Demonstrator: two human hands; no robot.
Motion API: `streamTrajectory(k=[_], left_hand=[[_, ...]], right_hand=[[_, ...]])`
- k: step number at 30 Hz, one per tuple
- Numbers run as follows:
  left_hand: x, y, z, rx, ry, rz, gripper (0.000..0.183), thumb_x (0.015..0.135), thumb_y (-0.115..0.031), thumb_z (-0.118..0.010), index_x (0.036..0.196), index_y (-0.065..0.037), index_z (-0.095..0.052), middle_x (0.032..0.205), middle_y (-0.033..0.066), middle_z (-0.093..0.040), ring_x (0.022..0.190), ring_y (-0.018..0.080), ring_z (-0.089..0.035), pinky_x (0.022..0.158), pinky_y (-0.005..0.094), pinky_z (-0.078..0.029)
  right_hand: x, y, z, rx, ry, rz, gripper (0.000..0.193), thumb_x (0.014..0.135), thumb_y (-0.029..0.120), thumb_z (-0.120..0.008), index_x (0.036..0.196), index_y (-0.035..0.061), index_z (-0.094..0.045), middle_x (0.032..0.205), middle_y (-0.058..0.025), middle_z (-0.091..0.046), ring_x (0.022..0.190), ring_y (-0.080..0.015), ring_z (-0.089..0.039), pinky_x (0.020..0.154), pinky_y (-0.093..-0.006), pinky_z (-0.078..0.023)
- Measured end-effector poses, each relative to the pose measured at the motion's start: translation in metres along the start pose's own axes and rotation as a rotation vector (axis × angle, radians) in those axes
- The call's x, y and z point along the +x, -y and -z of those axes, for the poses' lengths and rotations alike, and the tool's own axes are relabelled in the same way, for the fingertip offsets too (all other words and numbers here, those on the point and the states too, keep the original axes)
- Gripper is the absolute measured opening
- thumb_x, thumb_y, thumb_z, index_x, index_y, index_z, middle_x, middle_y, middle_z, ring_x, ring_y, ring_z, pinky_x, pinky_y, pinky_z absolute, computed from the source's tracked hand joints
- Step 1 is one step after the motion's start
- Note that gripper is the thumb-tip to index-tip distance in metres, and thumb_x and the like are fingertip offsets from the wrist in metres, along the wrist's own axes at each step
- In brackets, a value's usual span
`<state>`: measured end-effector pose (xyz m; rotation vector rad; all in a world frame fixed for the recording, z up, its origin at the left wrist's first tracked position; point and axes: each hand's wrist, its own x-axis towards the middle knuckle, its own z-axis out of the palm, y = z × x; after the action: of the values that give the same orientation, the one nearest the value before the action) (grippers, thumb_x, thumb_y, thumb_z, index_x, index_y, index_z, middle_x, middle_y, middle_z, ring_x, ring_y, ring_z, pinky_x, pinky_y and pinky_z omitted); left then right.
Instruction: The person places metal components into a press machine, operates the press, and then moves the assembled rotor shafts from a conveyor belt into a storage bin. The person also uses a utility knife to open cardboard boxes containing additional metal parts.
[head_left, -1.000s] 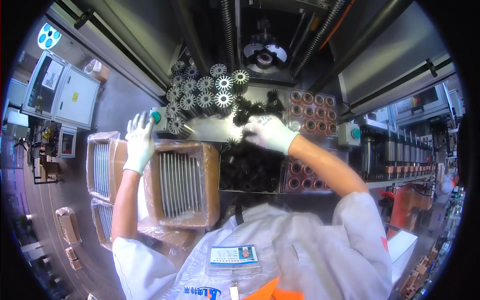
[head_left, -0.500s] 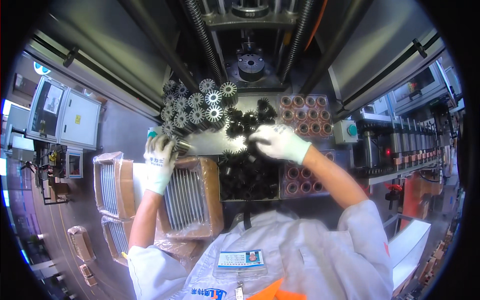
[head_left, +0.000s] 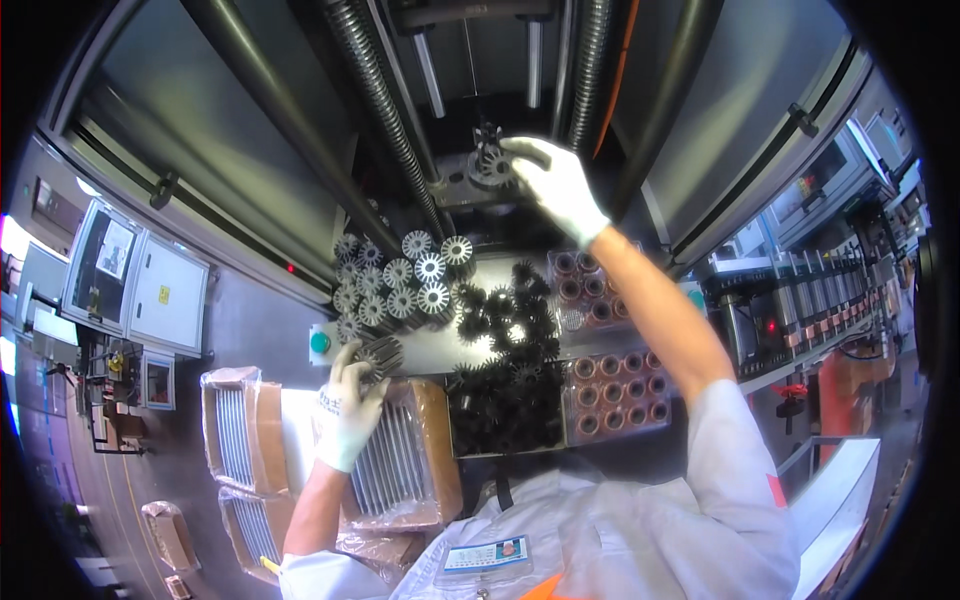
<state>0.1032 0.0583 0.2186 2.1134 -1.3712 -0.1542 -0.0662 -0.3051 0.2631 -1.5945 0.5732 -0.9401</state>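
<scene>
My left hand (head_left: 348, 408), in a white glove, is closed around a slotted metal core (head_left: 380, 356) above the front left of the bench. My gloved right hand (head_left: 562, 192) reaches far forward, its thumb and fingers pinching a dark toothed ring (head_left: 496, 162) over the round press fixture (head_left: 487, 178). The ring hides part of the fixture. Several slotted metal cores (head_left: 400, 272) stand in a group at the left. Black toothed parts (head_left: 505, 405) lie heaped in the middle.
Clear trays of copper-coloured rings (head_left: 612, 395) lie at the right. Cartons of metal shafts (head_left: 385, 470) stand at the front left. Thick dark posts (head_left: 290, 120) and a threaded screw (head_left: 385, 100) flank the fixture. A green button (head_left: 320, 343) sits at the left.
My right hand has moved from the black parts forward to the fixture, with a toothed ring in it. My left hand has lifted its core off the bench, and the view has shifted.
</scene>
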Motion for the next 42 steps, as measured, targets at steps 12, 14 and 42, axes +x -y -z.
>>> streamTrajectory(k=[12, 14, 42], left_hand=[[0.101, -0.064, -0.04, -0.297, -0.247, -0.25, 0.033, 0.072, -0.003, -0.084, 0.092, -0.003, -0.058, 0.131, 0.0149, -0.064, 0.102, 0.0221, -0.066, 0.084, 0.0323, -0.053], [0.131, -0.071, -0.046, -0.314, -0.272, -0.285, 0.032, 0.073, -0.003, -0.083, 0.096, -0.002, -0.06, 0.13, 0.0148, -0.064, 0.097, 0.0189, -0.065, 0.084, 0.0311, -0.053], [0.32, -0.156, -0.07, 0.084, 0.085, -0.382, 0.03, 0.075, -0.014, -0.08, 0.097, 0.0, -0.066, 0.095, 0.021, -0.069, 0.093, 0.0367, -0.067, 0.082, 0.0411, -0.052]], right_hand=[[0.077, -0.068, 0.0, -0.092, -0.048, -0.248, 0.033, 0.078, 0.0, -0.06, 0.108, 0.0019, -0.075, 0.084, -0.0088, -0.073, 0.065, -0.0128, -0.063, 0.063, -0.0276, -0.052], [0.072, -0.075, -0.008, -0.276, -0.236, -0.034, 0.033, 0.077, 0.002, -0.061, 0.106, 0.0053, -0.076, 0.092, -0.0104, -0.076, 0.08, -0.0168, -0.07, 0.077, -0.0296, -0.056], [-0.128, -0.105, -0.008, -0.947, 0.683, 0.312, 0.027, 0.09, 0.025, -0.06, 0.11, 0.0086, -0.067, 0.107, -0.0202, -0.065, 0.098, -0.0388, -0.066, 0.085, -0.0491, -0.052]])
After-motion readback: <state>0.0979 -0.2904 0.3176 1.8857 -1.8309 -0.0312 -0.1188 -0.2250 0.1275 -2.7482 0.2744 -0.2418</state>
